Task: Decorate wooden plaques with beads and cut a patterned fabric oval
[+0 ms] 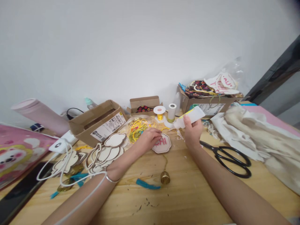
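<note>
Wooden tag (161, 143) (red "HI") under left hand (148, 139)

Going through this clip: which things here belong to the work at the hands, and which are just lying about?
At the hands: right hand holding a white squeeze bottle; left hand on a lettered wooden plaque, its cord and brass bell.
Lying about: black-handled scissors, cream cloth, cardboard boxes.

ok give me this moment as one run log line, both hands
left hand: touching lettered wooden tag | right hand: holding white squeeze bottle | nearby: black scissors, brass bell
</note>
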A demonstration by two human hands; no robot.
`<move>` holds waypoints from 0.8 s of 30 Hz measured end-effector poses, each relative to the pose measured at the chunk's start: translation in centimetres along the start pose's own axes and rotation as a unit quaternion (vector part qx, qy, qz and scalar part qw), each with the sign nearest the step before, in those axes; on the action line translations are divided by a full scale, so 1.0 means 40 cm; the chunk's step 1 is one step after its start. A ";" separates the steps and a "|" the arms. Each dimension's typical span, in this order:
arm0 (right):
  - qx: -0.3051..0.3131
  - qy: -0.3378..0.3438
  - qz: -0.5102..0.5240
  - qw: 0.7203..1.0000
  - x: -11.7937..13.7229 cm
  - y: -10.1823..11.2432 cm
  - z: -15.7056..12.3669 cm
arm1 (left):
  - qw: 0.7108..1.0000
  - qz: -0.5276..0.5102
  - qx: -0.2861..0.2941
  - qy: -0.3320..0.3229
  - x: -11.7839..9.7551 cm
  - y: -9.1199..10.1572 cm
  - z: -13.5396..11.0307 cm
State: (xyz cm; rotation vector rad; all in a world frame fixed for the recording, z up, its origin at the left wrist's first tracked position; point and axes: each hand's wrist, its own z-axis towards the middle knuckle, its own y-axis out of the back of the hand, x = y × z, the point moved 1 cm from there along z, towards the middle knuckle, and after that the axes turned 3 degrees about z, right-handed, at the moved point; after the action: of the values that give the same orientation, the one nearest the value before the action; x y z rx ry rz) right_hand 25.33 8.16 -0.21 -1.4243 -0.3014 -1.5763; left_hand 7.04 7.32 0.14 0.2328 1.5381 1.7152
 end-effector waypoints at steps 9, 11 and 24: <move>0.004 -0.003 -0.006 1.000 0.004 0.000 -0.003 | 0.999 0.012 0.006 -0.033 0.005 0.005 -0.006; 0.005 -0.003 -0.008 1.000 0.005 -0.001 -0.003 | 0.999 0.013 0.004 -0.036 0.006 0.005 -0.008; 0.006 -0.009 -0.010 1.000 0.004 -0.002 -0.004 | 0.990 0.107 0.008 -0.095 0.012 0.015 -0.036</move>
State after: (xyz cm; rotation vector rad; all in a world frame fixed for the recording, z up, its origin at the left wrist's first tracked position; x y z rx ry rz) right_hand 25.20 8.00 -0.09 -1.4308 -0.3352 -1.5769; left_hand 5.60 6.60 0.16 0.5707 1.4271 1.7877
